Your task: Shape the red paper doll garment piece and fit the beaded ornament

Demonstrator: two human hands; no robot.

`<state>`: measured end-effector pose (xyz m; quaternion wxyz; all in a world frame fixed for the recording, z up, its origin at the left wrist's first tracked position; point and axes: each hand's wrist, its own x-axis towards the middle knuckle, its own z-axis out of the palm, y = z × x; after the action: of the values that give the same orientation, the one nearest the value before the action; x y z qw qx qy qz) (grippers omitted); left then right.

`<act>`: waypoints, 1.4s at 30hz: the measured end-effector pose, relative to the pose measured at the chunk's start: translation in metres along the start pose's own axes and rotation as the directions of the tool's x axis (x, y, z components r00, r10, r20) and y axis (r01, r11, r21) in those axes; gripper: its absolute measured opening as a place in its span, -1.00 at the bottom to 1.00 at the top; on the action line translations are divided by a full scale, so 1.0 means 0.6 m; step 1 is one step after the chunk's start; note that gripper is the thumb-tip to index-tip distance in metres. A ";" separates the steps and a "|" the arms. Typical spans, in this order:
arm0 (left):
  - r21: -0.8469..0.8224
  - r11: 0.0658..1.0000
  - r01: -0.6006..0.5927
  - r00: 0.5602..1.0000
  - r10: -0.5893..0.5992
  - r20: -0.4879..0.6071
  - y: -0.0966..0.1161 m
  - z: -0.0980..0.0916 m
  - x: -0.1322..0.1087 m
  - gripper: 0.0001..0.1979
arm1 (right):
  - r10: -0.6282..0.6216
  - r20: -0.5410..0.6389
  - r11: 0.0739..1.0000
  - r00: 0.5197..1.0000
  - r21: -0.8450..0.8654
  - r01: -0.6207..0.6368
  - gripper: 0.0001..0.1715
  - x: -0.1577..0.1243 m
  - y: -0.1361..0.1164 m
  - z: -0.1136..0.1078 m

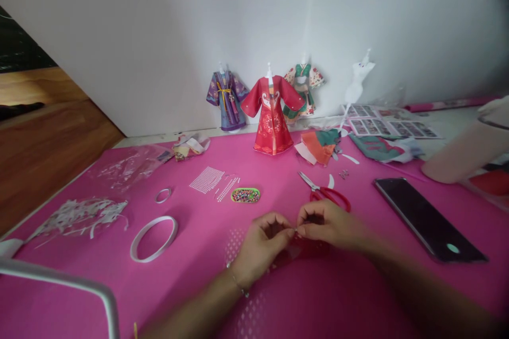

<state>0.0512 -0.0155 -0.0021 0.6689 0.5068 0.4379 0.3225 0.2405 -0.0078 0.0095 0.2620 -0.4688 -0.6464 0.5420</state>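
Both hands meet low in the middle of the view over a pink mat (191, 286). My left hand (264, 243), a bracelet at its wrist, pinches the edge of a red cloth piece (302, 250). Thumb and fingers of my right hand (328, 223) close on the same edge, the fingertips of both hands nearly touching. Something tiny between the tips is too small to make out. Red-handled scissors (329, 190) lie open just beyond my right hand. A green tray of coloured beads (245, 195) rests ahead of my left hand, beside a sheet of white dots (207, 179).
Small dresses, a red one (273, 122) in front, stand by the wall. A bare white mannequin (360, 77), fabric scraps (318, 146) and a phone (427, 217) are on the right. Tape rolls (136, 248) and plastic bags (131, 167) lie left, near a white bent tube (63, 280).
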 end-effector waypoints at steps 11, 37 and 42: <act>0.025 0.999 0.024 1.000 -0.025 0.011 0.007 0.001 -0.002 -0.73 | 0.002 0.010 1.000 1.000 0.011 -0.003 -0.85 -0.001 -0.001 0.001; 0.007 1.000 0.023 0.999 -0.023 0.045 0.010 -0.005 0.001 -0.76 | -0.012 0.032 0.999 0.999 0.041 0.011 -0.80 -0.001 0.006 -0.003; 0.014 1.000 0.025 0.998 -0.026 0.055 0.006 -0.009 0.002 -0.77 | -0.012 0.044 0.999 0.999 0.049 0.010 -0.81 -0.001 0.005 -0.005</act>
<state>0.0468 -0.0113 0.0007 0.6813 0.5142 0.4279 0.2971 0.2441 -0.0069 0.0075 0.2618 -0.4466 -0.6412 0.5665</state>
